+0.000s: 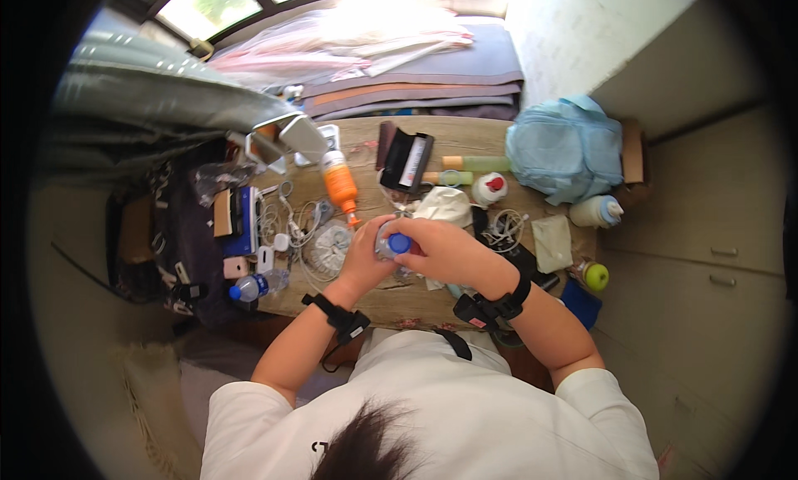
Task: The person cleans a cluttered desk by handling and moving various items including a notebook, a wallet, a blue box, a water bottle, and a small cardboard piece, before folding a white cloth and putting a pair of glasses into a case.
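Observation:
Over the middle of the wooden table (368, 302), my left hand (363, 255) is wrapped around a clear plastic bottle (383, 248) with a blue cap (399, 243). The thumb and fingers of my right hand (439, 246) are at the cap's sides; whether it is loose cannot be seen. Most of the bottle is hidden by my hands. An orange pump bottle (340, 184) lies just beyond my left hand, its nozzle pointing towards me. Past my right hand are a white cloth pouch (444, 207) and a white bottle with a red top (490, 188).
To the left lie another blue-capped bottle (259, 285), white cables (299, 221), a phone (235, 268) and books (240, 221). An open glasses case (405, 159) is at the back. On the right are a light blue backpack (567, 149), a coiled cable (506, 229) and a green apple (596, 277).

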### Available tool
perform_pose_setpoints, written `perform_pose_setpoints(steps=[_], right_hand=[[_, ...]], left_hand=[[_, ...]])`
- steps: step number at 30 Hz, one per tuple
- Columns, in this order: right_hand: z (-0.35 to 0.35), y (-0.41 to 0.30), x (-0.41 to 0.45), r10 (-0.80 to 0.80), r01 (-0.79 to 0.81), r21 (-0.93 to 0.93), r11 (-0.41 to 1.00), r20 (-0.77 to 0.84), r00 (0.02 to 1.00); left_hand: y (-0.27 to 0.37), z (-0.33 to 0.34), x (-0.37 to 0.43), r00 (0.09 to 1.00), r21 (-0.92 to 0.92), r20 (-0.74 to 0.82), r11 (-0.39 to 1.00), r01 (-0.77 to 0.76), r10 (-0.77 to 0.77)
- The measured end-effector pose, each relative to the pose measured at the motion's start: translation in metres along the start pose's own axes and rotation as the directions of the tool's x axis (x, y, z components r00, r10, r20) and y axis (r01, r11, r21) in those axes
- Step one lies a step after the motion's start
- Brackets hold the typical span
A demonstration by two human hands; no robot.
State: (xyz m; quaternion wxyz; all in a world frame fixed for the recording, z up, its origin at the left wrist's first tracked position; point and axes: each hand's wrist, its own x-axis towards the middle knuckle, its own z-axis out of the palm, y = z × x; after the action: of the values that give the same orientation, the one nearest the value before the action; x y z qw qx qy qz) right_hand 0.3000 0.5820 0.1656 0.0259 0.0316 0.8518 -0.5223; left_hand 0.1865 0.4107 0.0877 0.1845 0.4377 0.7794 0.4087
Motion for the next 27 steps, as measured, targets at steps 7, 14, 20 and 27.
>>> perform_pose_setpoints(steps=[7, 14, 20, 27], right_hand=[[-0.04, -0.016, -0.059, 0.218, -0.205, 0.123, 0.971, -0.104, 0.97], [-0.057, -0.001, -0.115, 0.276, -0.242, 0.159, 0.957, -0.246, 0.929], [-0.056, -0.007, -0.149, 0.263, -0.236, 0.115, 0.965, -0.407, 0.875], [-0.066, 0.022, -0.204, 0.363, -0.317, 0.177, 0.932, -0.457, 0.812]], left_hand=[[0.046, 0.013, 0.012, 0.972, -0.163, 0.236, 0.985, 0.05, -0.01], [0.089, 0.034, 0.043, 0.902, -0.201, 0.396, 0.975, -0.094, 0.169], [0.119, 0.052, 0.055, 0.842, -0.262, 0.469, 0.953, -0.155, 0.266], [0.131, 0.054, 0.055, 0.796, -0.241, 0.541, 0.957, -0.162, 0.272]])
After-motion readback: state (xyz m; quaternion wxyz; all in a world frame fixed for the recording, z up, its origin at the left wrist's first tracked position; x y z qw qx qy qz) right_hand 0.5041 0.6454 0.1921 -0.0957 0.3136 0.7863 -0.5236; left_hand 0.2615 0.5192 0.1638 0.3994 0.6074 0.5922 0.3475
